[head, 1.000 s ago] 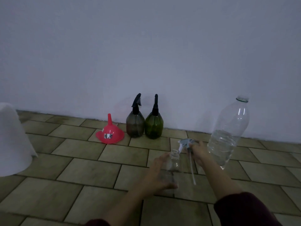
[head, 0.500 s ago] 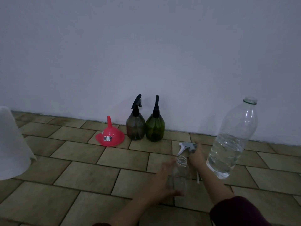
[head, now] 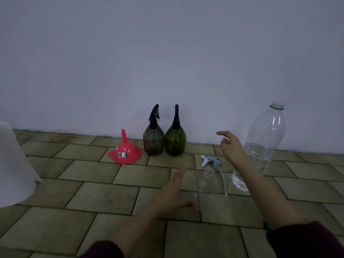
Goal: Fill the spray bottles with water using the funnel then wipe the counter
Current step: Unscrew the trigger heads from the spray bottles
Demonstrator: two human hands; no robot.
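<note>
Nearest, the left hand (head: 175,194) rests beside the clear spray bottle (head: 206,185), fingers loosely around its base; whether it truly grips is unclear. The bottle stands open, its trigger head (head: 212,161) lying just behind on the tiled counter (head: 74,211). The right hand (head: 230,146) hovers spread and empty, toward the far left. Filling looks unstarted: the red funnel (head: 125,152) sits untouched. Far back, grey bottle (head: 153,140) and green bottle (head: 175,139) remain capped; the water bottle (head: 264,138) stands far right, wiping remains
</note>
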